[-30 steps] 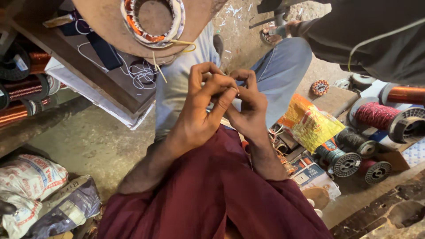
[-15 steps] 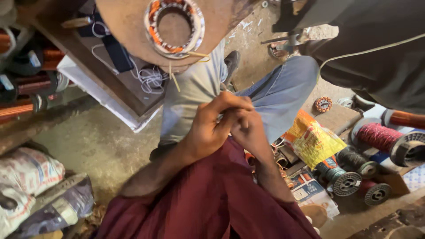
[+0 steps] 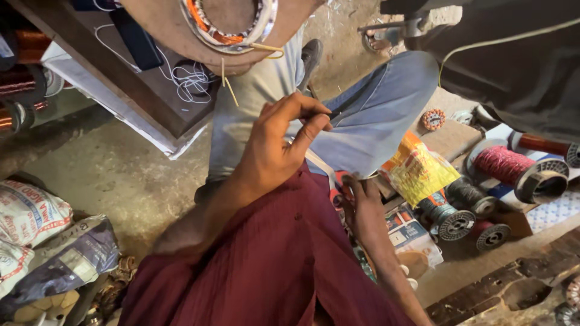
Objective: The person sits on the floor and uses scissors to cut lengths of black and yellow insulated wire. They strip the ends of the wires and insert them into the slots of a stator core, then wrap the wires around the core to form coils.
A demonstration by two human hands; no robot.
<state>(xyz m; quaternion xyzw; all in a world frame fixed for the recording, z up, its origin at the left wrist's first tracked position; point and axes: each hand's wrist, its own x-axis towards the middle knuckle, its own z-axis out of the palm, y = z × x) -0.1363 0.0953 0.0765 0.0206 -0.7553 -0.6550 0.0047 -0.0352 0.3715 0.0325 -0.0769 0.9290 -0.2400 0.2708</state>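
Yellow-red crinkled pouch [image 3: 420, 172] mid-right, printed white sacks [image 3: 30, 217] btm left, colourful box [image 3: 408, 232] by spools

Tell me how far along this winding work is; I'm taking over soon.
Looks done: the stator already carries copper coils, with thin sticks tucked in. In hand: the left hand pinches a small dark piece, and the right hand is low beside the yellow packet. What's left is unclear; wire spools lie nearby.

Stator [image 3: 229, 24] cut by top edge; right hand [image 3: 362, 208] fingertips hidden behind maroon cloth [image 3: 272, 271]; pinched item in left hand [image 3: 278, 145] too small.
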